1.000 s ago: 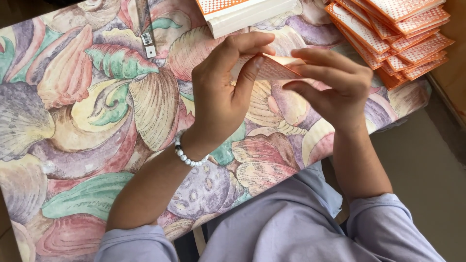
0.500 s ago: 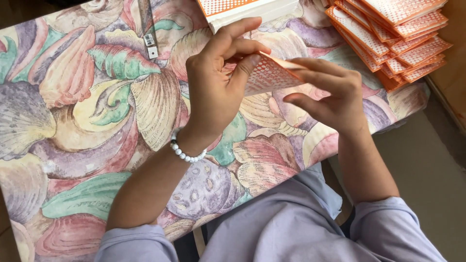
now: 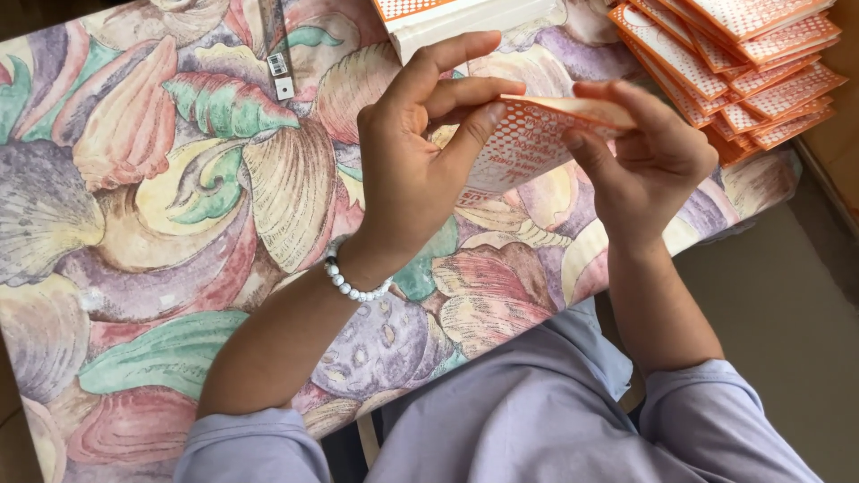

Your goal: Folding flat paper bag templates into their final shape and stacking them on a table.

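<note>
**Desk:** While both hands work above the counter (image 3: 161, 224), what am I seeing from your feed?

**Operator:** I see a flat orange-and-white dotted carton (image 3: 528, 143) held up between the two hands, clear of the shell-patterned cloth. The left hand (image 3: 420, 170) pinches its left edge, thumb beneath and fingers (image 3: 465, 89) curled over the top. The right hand (image 3: 649, 156) closes on the right edge, fingers along the upper fold. Both hands grip that one piece.

**Desk:** Which step is that?

**Operator:** I judge it to be the folding or opening of the flat carton into shape, barely begun; it looks flat. The next move would call for thumbs pressing the creases while the fingers keep the edges square.

**Desk:** And around it?

**Operator:** A stack of matching cartons (image 3: 743, 63) lies far right, and a white box (image 3: 465, 18) sits at the far edge. A beaded bracelet (image 3: 353, 284) circles the left wrist.
</note>
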